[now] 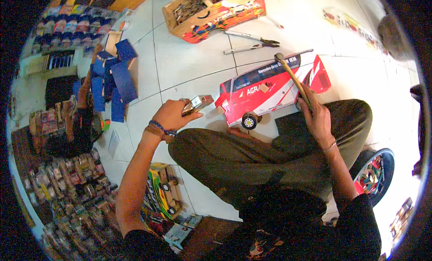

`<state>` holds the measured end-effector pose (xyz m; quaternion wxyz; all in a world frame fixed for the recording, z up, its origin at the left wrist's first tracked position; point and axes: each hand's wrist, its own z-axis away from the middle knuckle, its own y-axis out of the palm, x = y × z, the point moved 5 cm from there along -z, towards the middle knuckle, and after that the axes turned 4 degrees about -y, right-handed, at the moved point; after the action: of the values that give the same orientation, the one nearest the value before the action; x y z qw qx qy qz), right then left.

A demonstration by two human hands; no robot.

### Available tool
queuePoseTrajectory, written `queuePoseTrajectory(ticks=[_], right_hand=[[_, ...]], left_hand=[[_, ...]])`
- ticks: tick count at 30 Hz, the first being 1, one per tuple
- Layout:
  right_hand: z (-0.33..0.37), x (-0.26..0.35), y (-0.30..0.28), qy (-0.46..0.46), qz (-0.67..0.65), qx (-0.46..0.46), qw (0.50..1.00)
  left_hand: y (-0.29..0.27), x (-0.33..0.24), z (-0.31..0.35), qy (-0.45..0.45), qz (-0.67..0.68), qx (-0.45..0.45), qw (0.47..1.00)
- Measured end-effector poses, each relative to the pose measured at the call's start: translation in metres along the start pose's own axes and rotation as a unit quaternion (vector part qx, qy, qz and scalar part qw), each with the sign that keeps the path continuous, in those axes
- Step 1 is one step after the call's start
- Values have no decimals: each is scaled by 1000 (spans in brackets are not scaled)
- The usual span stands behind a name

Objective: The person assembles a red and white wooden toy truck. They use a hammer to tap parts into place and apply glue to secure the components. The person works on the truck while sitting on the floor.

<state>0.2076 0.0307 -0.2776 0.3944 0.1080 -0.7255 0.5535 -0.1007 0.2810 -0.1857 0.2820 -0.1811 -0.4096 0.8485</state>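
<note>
My right hand (316, 119) is closed round the wooden handle of a hammer (294, 78), whose head rests over the top edge of a toy bus. The toy bus (270, 92), red and white with dark window strips, lies on the tiled floor in front of my crossed legs. One black wheel (249, 121) shows at its lower left corner. To the left of the bus, my left hand (173, 114) grips a small shiny silver boxy piece (198, 103) with a reddish end, held apart from the bus. Its exact kind cannot be made out.
Pliers (254, 44) lie beyond the bus, near a painted wooden box (216, 20) of small pieces. Blue panels (121, 78) are piled at the left beside what looks like another person's arm (84, 92). A yellow-green toy vehicle (162, 189) and a dark tub (382, 180) flank me.
</note>
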Motion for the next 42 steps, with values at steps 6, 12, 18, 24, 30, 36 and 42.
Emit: queuePoseTrajectory(ticks=[6,12,18,24,30,36,42], right_hand=[[-3,1,1,-17,8,-12,1000],[-2,-2,2,-10,6,-4,1000],[-2,-4,4,-13,26,3,1000],[-3,-2,3,-15,23,7,1000],[-3,-1,4,0,14,10,1000],[-5,2,3,-13,13,2,1000],[-4,1,3,3,19,8,1000]], left_hand=[[22,1,-9,11,15,19,1000],[27,-1,-11,24,10,17,1000],[27,-2,-13,27,-9,20,999],[28,-3,-15,26,-25,27,999],[27,-6,-14,20,-58,0,998],[32,-6,-16,23,-81,-25,996],[44,-1,-22,49,-85,-72,993]])
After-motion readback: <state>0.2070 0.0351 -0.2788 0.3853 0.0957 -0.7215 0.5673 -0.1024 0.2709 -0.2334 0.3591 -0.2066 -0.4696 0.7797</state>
